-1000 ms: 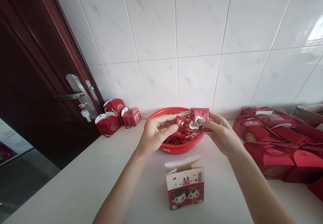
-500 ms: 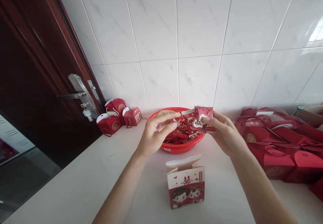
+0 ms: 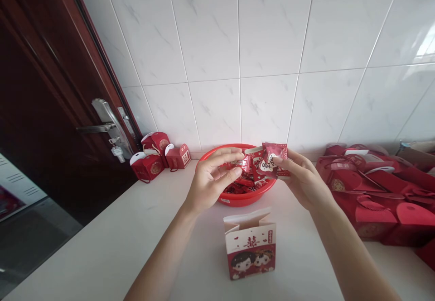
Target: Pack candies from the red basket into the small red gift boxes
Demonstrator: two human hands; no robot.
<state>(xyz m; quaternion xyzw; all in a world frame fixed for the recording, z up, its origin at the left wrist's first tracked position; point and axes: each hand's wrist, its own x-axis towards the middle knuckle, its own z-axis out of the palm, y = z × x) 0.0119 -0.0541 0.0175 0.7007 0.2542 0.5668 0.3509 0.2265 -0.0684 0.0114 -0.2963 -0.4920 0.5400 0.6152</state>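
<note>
Hands are apart, the left hand pinching a small red wrapped piece, the right hand gripping red packets, by the basket near the bench's back edge.

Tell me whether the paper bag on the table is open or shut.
Open: the paper bag stands with its top edges apart, showing inner side folds.

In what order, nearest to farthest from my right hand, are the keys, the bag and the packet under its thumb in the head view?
From the right hand:
1. Packet: held in it.
2. Bag: standing lower, toward the camera.
3. Keys: hanging far left.
</note>
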